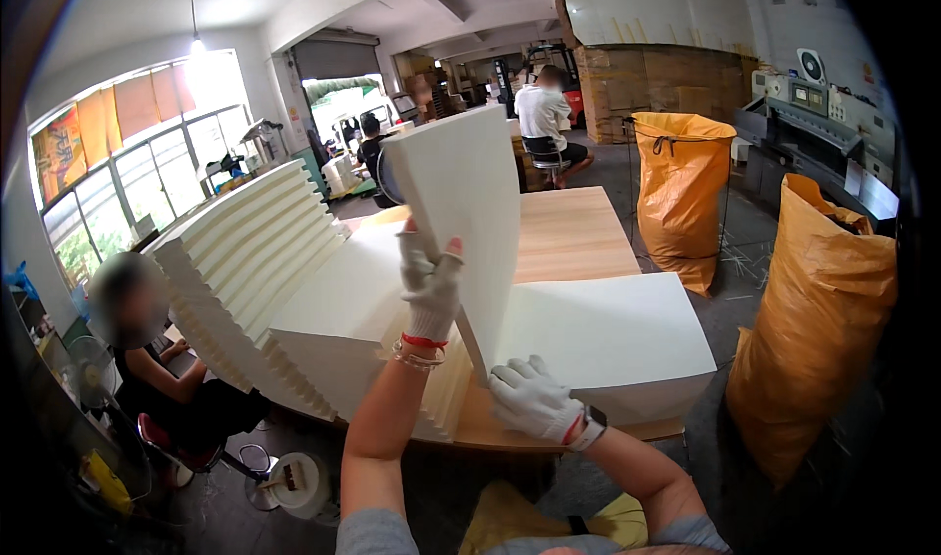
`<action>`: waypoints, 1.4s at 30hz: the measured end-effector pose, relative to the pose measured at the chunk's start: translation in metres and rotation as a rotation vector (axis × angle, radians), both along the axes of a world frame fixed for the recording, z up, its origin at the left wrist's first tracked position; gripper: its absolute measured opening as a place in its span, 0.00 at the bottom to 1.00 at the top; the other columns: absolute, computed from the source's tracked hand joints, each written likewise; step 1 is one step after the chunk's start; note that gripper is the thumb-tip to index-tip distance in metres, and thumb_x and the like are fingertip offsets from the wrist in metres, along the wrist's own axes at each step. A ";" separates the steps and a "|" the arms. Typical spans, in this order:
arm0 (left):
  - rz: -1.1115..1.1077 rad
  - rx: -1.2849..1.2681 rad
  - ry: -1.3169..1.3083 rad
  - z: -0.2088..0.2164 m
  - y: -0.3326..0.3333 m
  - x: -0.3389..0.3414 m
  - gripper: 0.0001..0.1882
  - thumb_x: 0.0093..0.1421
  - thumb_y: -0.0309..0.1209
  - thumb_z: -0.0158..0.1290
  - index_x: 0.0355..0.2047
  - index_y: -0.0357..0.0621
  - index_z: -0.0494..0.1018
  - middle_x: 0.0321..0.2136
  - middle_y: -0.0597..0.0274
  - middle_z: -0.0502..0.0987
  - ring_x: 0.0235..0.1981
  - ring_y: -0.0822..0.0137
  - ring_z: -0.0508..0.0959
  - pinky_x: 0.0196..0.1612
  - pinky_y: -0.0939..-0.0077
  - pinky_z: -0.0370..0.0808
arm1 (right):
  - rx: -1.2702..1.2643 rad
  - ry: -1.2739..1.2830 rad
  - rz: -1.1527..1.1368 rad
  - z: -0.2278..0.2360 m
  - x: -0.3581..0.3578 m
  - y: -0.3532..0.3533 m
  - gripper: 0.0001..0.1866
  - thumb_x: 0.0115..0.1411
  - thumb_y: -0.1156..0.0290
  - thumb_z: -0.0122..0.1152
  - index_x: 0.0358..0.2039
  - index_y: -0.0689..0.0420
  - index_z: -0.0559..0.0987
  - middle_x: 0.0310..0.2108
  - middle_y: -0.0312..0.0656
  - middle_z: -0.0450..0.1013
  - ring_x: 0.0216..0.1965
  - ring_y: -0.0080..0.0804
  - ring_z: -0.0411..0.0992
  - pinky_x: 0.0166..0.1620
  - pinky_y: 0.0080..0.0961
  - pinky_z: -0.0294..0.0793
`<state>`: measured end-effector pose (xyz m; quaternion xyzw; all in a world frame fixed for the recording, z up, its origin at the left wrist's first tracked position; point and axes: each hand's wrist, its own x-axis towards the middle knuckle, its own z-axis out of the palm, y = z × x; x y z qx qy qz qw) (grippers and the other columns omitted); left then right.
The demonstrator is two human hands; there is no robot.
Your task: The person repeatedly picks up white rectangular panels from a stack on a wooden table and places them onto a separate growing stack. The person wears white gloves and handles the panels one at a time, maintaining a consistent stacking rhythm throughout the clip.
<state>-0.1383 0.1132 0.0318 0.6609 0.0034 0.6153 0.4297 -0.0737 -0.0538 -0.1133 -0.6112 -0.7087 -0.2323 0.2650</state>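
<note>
My left hand (431,288), in a white knit glove with bare fingertips, is closed on the near edge of a thick upright stack of white paper (470,197). This stack leans slightly and bends a little toward its top. My right hand (534,398), gloved too, rests at the near left corner of a lower white paper stack (613,334), its fingers slightly apart beside the upright stack's foot. Left of my left hand lies another low pile of white paper (338,285). Behind that, several thick paper stacks (230,246) lean in staggered layers.
The wooden table (578,231) shows behind the paper. Two orange sacks (681,192) (814,329) stand on the right. A seated person (162,349) is close on the left; another in white (544,114) sits farther back. A white bucket (299,486) stands below the table.
</note>
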 end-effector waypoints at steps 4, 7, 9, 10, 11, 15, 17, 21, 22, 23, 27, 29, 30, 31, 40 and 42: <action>0.224 -0.075 -0.141 -0.004 0.034 -0.011 0.29 0.60 0.18 0.55 0.61 0.39 0.62 0.42 0.58 0.76 0.37 0.70 0.76 0.40 0.73 0.77 | 0.036 -0.038 0.003 -0.002 -0.015 0.010 0.19 0.50 0.62 0.67 0.38 0.60 0.75 0.39 0.44 0.71 0.44 0.43 0.70 0.50 0.45 0.67; 0.252 -0.146 -0.132 0.019 0.041 0.002 0.27 0.59 0.20 0.54 0.59 0.39 0.64 0.43 0.54 0.77 0.38 0.65 0.78 0.42 0.69 0.77 | 0.019 -0.031 -0.003 -0.004 -0.016 0.009 0.21 0.49 0.62 0.67 0.39 0.60 0.75 0.40 0.45 0.71 0.45 0.44 0.70 0.51 0.47 0.67; 0.285 -0.200 -0.125 0.039 0.046 0.019 0.23 0.59 0.22 0.55 0.56 0.36 0.67 0.41 0.56 0.79 0.37 0.65 0.78 0.43 0.68 0.75 | 0.000 -0.023 -0.003 -0.004 -0.017 0.007 0.22 0.49 0.61 0.67 0.40 0.61 0.75 0.41 0.46 0.71 0.47 0.45 0.70 0.52 0.48 0.67; 0.337 -0.234 -0.085 0.052 0.045 0.026 0.22 0.59 0.23 0.55 0.54 0.37 0.68 0.41 0.55 0.80 0.37 0.64 0.78 0.43 0.67 0.75 | -0.002 -0.024 -0.002 -0.004 -0.016 0.006 0.22 0.49 0.61 0.67 0.41 0.61 0.75 0.41 0.46 0.71 0.47 0.46 0.70 0.52 0.48 0.67; 0.384 -0.262 -0.043 0.063 0.045 0.033 0.20 0.59 0.24 0.55 0.52 0.38 0.69 0.40 0.53 0.81 0.37 0.64 0.79 0.42 0.67 0.75 | 0.001 -0.023 -0.004 -0.004 -0.015 0.006 0.23 0.49 0.60 0.68 0.41 0.61 0.75 0.42 0.46 0.71 0.48 0.46 0.70 0.52 0.48 0.66; 0.371 -0.165 -0.107 0.094 0.045 0.037 0.19 0.59 0.23 0.54 0.52 0.37 0.69 0.42 0.52 0.81 0.38 0.65 0.80 0.43 0.71 0.76 | -0.079 0.042 0.017 -0.006 -0.015 0.009 0.25 0.53 0.58 0.67 0.46 0.62 0.75 0.48 0.47 0.72 0.51 0.50 0.69 0.56 0.52 0.66; 0.311 -0.101 -0.277 0.104 0.037 0.029 0.20 0.60 0.22 0.54 0.53 0.36 0.69 0.41 0.53 0.80 0.38 0.66 0.79 0.43 0.74 0.75 | -0.077 0.424 0.108 -0.006 -0.011 0.004 0.28 0.55 0.59 0.69 0.50 0.65 0.74 0.52 0.51 0.71 0.54 0.54 0.69 0.58 0.51 0.67; 0.113 -0.006 -0.510 0.116 -0.045 -0.004 0.24 0.60 0.18 0.55 0.57 0.35 0.68 0.42 0.58 0.77 0.33 0.69 0.78 0.40 0.73 0.77 | 0.501 0.651 0.134 0.022 0.012 0.013 0.39 0.57 0.60 0.73 0.60 0.70 0.66 0.59 0.62 0.67 0.59 0.60 0.68 0.62 0.48 0.67; 0.194 0.043 -0.452 0.112 -0.062 -0.011 0.27 0.61 0.18 0.53 0.62 0.40 0.65 0.48 0.53 0.76 0.41 0.63 0.79 0.44 0.69 0.79 | 0.566 0.590 0.148 0.044 0.007 0.022 0.42 0.58 0.60 0.73 0.63 0.70 0.62 0.60 0.64 0.65 0.61 0.60 0.66 0.64 0.47 0.66; 0.305 0.201 -0.448 0.107 -0.065 -0.013 0.30 0.61 0.18 0.53 0.65 0.43 0.64 0.52 0.50 0.74 0.47 0.58 0.79 0.47 0.66 0.80 | 0.628 0.536 0.174 0.071 -0.001 0.036 0.45 0.58 0.61 0.73 0.66 0.70 0.59 0.61 0.67 0.63 0.63 0.60 0.64 0.65 0.46 0.64; 0.649 0.807 -0.440 0.109 -0.075 -0.009 0.32 0.59 0.22 0.56 0.66 0.47 0.66 0.63 0.44 0.68 0.61 0.42 0.72 0.53 0.58 0.80 | 0.389 0.835 0.721 0.094 -0.006 0.096 0.36 0.68 0.58 0.59 0.70 0.57 0.56 0.65 0.50 0.61 0.65 0.44 0.63 0.65 0.40 0.66; 0.686 0.829 -0.391 0.122 -0.106 0.014 0.32 0.60 0.26 0.56 0.65 0.46 0.65 0.64 0.44 0.67 0.63 0.38 0.70 0.56 0.52 0.77 | 0.215 1.138 0.995 0.096 0.025 0.078 0.30 0.69 0.60 0.56 0.67 0.55 0.60 0.63 0.46 0.64 0.62 0.40 0.65 0.64 0.39 0.69; 0.716 0.841 -0.327 0.127 -0.113 0.022 0.32 0.60 0.27 0.55 0.66 0.45 0.64 0.64 0.43 0.67 0.63 0.36 0.69 0.58 0.49 0.75 | 0.157 1.322 1.211 0.094 0.030 0.078 0.28 0.69 0.64 0.57 0.65 0.56 0.61 0.61 0.45 0.66 0.61 0.38 0.67 0.63 0.38 0.70; 0.872 0.891 -0.201 0.131 -0.091 0.014 0.32 0.60 0.28 0.55 0.66 0.44 0.64 0.63 0.43 0.67 0.62 0.35 0.69 0.59 0.48 0.74 | 0.046 1.517 1.500 0.103 0.005 0.101 0.26 0.69 0.68 0.58 0.64 0.56 0.63 0.59 0.45 0.67 0.59 0.37 0.68 0.62 0.38 0.71; 0.504 0.651 0.495 0.091 0.067 -0.078 0.25 0.58 0.24 0.56 0.58 0.43 0.71 0.48 0.45 0.79 0.49 0.46 0.80 0.51 0.60 0.77 | -0.039 1.651 0.773 0.123 -0.048 0.199 0.24 0.67 0.66 0.60 0.59 0.62 0.66 0.45 0.47 0.75 0.40 0.32 0.78 0.39 0.29 0.82; 0.622 0.651 0.531 0.064 0.110 -0.137 0.22 0.60 0.26 0.55 0.55 0.45 0.73 0.46 0.45 0.80 0.47 0.46 0.80 0.49 0.59 0.77 | -0.281 1.704 0.648 0.127 -0.044 0.194 0.24 0.66 0.67 0.62 0.58 0.61 0.67 0.44 0.46 0.76 0.42 0.35 0.79 0.42 0.33 0.85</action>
